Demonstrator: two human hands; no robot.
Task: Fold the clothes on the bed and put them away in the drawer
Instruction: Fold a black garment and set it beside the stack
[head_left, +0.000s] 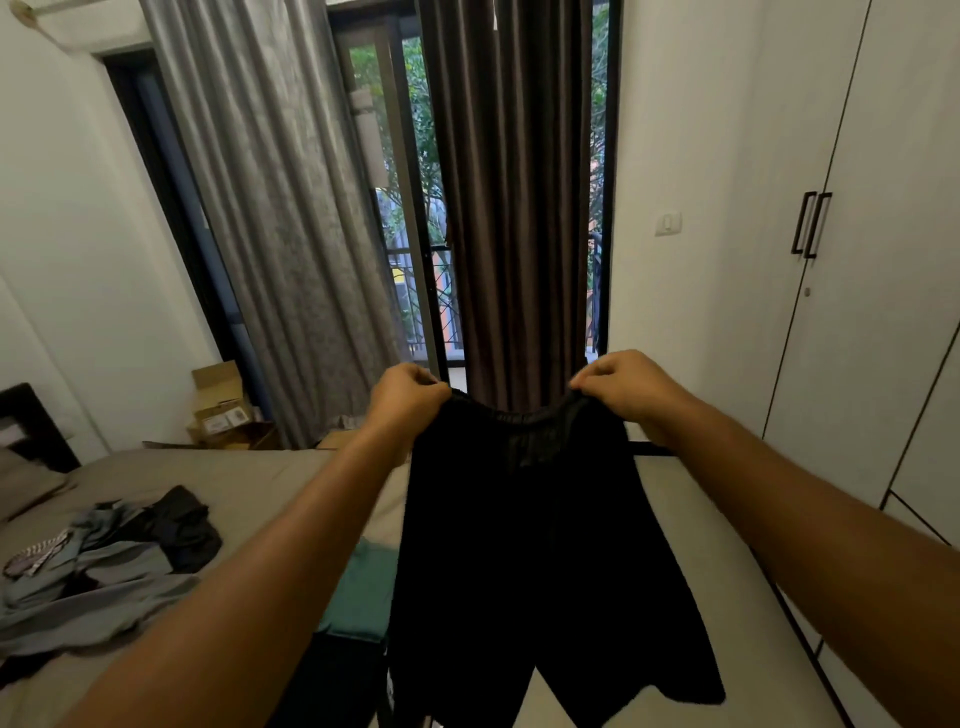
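A pair of black shorts (524, 545) hangs in the air in front of me, above the bed (249, 478). My left hand (408, 397) pinches the left end of the elastic waistband. My right hand (621, 387) pinches the right end. The two legs dangle down over the bed's near part. A pile of unfolded clothes (98, 566), grey, black and striped, lies on the bed at the left. Under my left forearm lies a teal folded garment (363, 592) with a dark garment (337, 675) below it.
A white wardrobe (872, 312) with black handles stands along the right wall, close to the bed's right edge. Grey and brown curtains hang before a balcony door straight ahead. Cardboard boxes (223, 405) sit on the floor beyond the bed. A dark headboard (31, 421) is at far left.
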